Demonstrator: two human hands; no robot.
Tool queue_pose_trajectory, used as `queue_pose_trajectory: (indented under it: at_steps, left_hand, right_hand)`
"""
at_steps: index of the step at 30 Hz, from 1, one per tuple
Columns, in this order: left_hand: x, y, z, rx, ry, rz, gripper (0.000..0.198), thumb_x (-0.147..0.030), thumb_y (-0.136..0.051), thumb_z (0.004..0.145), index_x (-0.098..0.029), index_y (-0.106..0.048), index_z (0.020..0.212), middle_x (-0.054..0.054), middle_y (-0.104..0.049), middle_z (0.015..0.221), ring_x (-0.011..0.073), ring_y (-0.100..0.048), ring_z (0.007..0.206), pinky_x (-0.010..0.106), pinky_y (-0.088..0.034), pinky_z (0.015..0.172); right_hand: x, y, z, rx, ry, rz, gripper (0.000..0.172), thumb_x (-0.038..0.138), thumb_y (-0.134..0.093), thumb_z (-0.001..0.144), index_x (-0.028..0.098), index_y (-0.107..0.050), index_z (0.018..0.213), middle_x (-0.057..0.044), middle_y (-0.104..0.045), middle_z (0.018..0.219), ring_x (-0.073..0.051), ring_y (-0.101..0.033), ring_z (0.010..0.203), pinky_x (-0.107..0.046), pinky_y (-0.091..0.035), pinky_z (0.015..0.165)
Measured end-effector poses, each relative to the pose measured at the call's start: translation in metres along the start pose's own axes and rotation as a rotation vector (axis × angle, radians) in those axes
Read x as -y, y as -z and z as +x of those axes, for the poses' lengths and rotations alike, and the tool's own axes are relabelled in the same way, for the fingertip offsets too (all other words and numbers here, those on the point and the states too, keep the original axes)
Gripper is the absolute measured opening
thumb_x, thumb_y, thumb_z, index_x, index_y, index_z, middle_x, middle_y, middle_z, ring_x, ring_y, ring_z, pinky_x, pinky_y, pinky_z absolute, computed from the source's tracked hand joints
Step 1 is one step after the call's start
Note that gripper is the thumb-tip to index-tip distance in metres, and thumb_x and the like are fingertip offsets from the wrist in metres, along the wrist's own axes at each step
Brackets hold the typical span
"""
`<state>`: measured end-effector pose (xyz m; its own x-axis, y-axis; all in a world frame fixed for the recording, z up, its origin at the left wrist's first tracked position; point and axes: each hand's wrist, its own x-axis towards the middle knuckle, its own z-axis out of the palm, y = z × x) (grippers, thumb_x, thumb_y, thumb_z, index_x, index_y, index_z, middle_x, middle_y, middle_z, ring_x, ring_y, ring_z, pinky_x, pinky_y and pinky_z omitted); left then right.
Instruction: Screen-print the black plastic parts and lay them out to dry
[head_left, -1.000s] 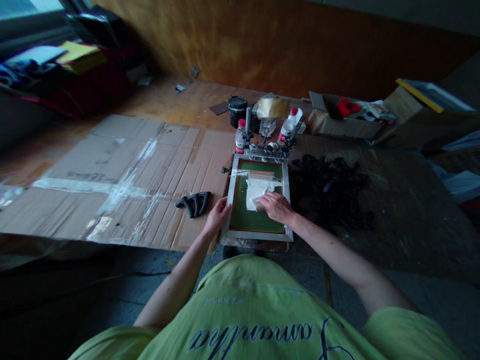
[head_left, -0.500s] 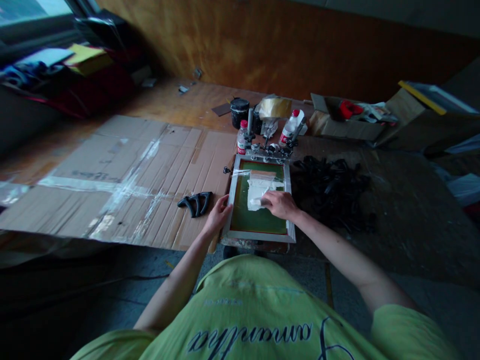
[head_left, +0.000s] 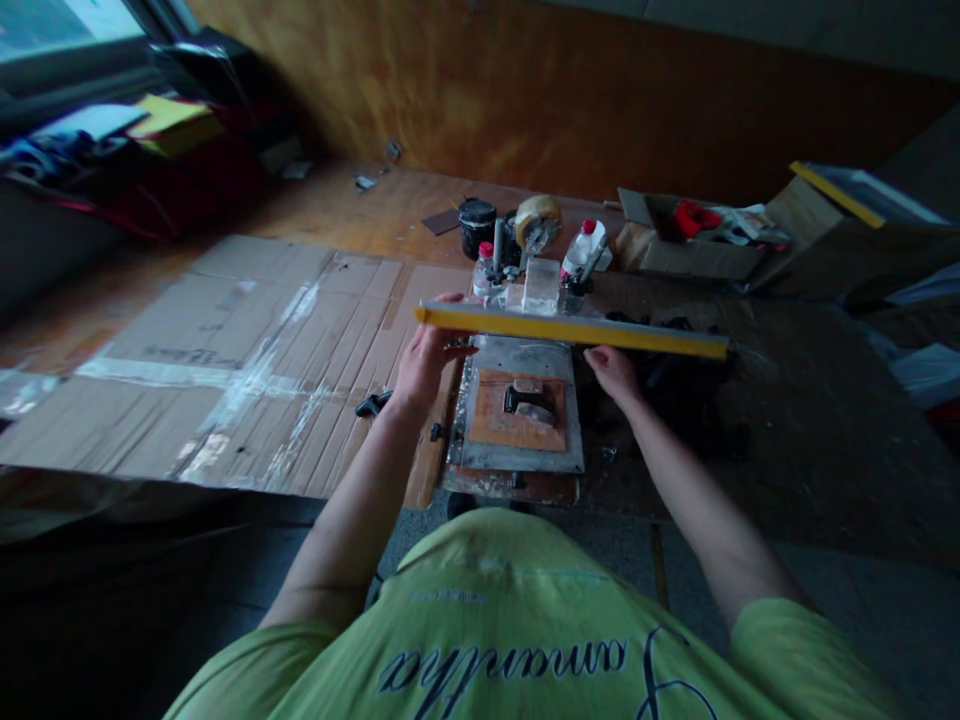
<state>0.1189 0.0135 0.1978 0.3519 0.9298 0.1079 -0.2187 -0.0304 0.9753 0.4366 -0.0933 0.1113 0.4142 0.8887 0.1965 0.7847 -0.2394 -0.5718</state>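
A screen printing frame (head_left: 574, 328) is tilted up, its yellow-and-grey front edge toward me. My left hand (head_left: 431, 360) grips it near the left end, fingers above and thumb below. Just under the edge's right half, my right hand (head_left: 613, 373) has its fingers curled together; what they hold, if anything, is hidden. Below the frame lies a metal base plate (head_left: 525, 460) with an orange-brown board (head_left: 487, 425) on it. A black moulded part (head_left: 517, 400) rests on that board. Another black part (head_left: 370, 404) lies on the cardboard, partly behind my left forearm.
A dark pile of black parts (head_left: 675, 400) lies to the right. Behind the frame stand red-capped bottles (head_left: 484, 265), a black tub (head_left: 478, 225), a tape roll (head_left: 540, 215) and a white block (head_left: 541, 285). A cardboard box (head_left: 675, 255) sits at the back right.
The screen printing frame has swung up from lying flat, uncovering the plate, board and black part. My left hand rose with it. My right hand has left the white scraper and moved right.
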Motion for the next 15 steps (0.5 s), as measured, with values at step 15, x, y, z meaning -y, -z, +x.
queue_pose_trajectory:
  at_steps: [15]
  left_hand:
    - [0.096, -0.025, -0.101, 0.095, 0.760, -0.104, 0.051, -0.067, -0.061, 0.085, -0.018, -0.060, 0.099, 0.015, -0.075, 0.106, 0.0280, -0.074, 0.095, 0.034, -0.058, 0.068]
  right_hand:
    - [0.105, -0.073, -0.100, 0.291, 0.286, -0.135, 0.014, 0.029, -0.049, 0.101, 0.025, -0.060, 0.093, -0.004, -0.070, 0.100, -0.020, -0.062, 0.104, -0.029, -0.048, 0.090]
